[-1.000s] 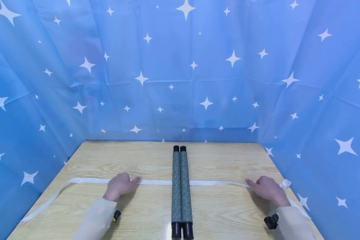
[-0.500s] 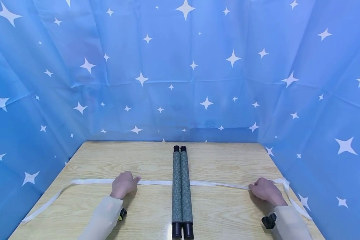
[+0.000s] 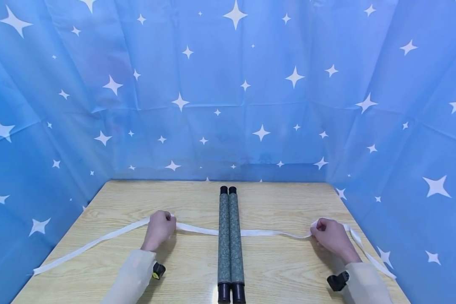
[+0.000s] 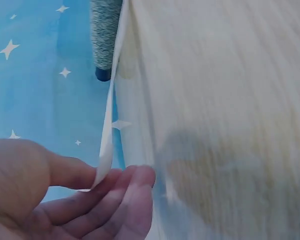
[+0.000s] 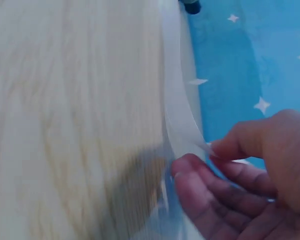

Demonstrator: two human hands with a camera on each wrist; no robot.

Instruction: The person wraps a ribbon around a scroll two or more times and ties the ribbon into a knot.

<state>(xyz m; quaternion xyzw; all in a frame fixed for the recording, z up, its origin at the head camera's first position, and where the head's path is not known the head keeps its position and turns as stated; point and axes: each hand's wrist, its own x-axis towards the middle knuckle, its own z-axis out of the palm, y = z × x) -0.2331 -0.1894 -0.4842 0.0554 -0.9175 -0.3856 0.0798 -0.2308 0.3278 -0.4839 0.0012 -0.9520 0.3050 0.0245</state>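
Note:
Two green patterned rolls with black end caps, like a rolled scroll [image 3: 229,236], lie side by side down the middle of the table. A white ribbon [image 3: 264,233] passes beneath them and stretches out to both sides. Left of the rolls, my left hand [image 3: 159,228] pinches the ribbon between thumb and fingers, lifting it off the tabletop; the left wrist view shows the ribbon [image 4: 106,145] rising into that pinch. On the other side my right hand [image 3: 331,236] pinches the ribbon too, with the strip [image 5: 180,110] running to its thumb in the right wrist view.
A light wood-grain table [image 3: 285,270] carries everything. Blue cloth with white stars [image 3: 228,126] hangs behind it and along both sides. The ribbon's loose ends trail to the left and right table edges. A small black device [image 3: 338,281] sits at each wrist.
Both hands have risen slightly with the ribbon pinched. The left stretch of ribbon has lifted into a straighter slant, and the right stretch has bent up at my right hand. The rolls stay put.

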